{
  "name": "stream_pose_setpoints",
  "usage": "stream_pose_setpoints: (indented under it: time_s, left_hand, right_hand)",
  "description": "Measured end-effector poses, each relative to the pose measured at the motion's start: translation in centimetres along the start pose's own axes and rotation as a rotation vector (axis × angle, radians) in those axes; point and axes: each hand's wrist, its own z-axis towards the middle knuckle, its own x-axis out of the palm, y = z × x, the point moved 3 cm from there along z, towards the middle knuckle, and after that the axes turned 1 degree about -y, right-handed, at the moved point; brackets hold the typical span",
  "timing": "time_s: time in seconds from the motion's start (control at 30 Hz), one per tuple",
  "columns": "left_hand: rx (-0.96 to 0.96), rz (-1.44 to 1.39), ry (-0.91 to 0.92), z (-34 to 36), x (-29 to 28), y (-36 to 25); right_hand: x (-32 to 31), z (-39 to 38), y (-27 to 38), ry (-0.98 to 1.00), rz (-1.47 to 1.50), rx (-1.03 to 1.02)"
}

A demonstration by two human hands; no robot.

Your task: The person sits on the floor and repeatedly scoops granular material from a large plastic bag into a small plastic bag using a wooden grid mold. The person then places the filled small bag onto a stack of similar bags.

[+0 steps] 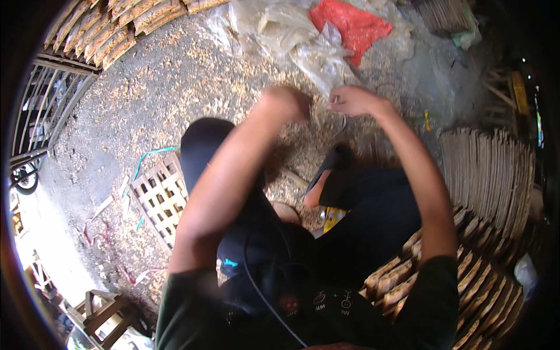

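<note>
Both my arms reach forward over the floor, with the hands close together but apart. My left hand [286, 104] is blurred, its fingers smeared and partly dark, so its grip does not show. My right hand [352, 100] is closed in a pinch, thumb against fingers. A thin pale piece seems to hang below its fingertips, too small and blurred to name. Just beyond the hands lies a heap of clear plastic sheeting [318, 58] with a red plastic bag [350, 26] on it. My dark-trousered legs are bent beneath my arms.
Wood shavings [169, 87] litter the grey floor. A slatted wooden crate [157, 195] lies beside my left knee. Stacked thin wooden slats [490, 175] and cut wooden pieces [484, 286] stand close on the right. More wooden pieces [116, 26] are piled far left, near a barred frame [52, 105].
</note>
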Motion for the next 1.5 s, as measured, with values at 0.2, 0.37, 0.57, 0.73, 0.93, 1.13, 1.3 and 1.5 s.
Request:
stream_pose_setpoints:
  time_s: [0.2, 0.37, 0.57, 0.73, 0.93, 1.13, 1.3, 1.5]
  left_hand:
    - [0.227, -0.043, 0.207, 2.1, 6.2, -5.2]
    - [-0.108, 0.168, 0.259, -1.2, 0.6, -3.4]
    - [0.024, 0.093, 0.220, -0.2, 1.4, -2.3]
    - [0.070, -0.077, 0.225, 1.1, 2.7, -2.5]
    - [-0.178, -0.161, -0.501, 0.3, -2.8, 3.6]
    - [-0.031, -0.453, -1.434, -3.4, -8.2, 7.8]
    - [-0.066, -1.461, -0.689, -3.4, -7.1, 6.4]
    - [0.176, -1.330, -0.824, -0.7, -5.7, 5.5]
  right_hand:
    - [-1.4, 20.6, 0.0, -0.187, -0.300, -0.044]
    - [-5.6, 28.5, 8.1, -0.431, -0.106, 0.046]
    - [-10.4, 32.6, 8.2, -0.727, -0.359, 0.116]
    - [-11.8, 31.2, 6.3, -0.645, -0.107, 0.066]
    - [-14.3, 14.4, 6.2, -0.840, 0.168, -0.420]
    - [-11.7, -5.7, 2.3, -0.953, 0.724, -0.527]
    - [-9.2, -10.5, -0.6, -0.933, 1.070, -0.559]
    - [-7.7, -10.1, -4.8, -0.893, 1.069, -0.456]
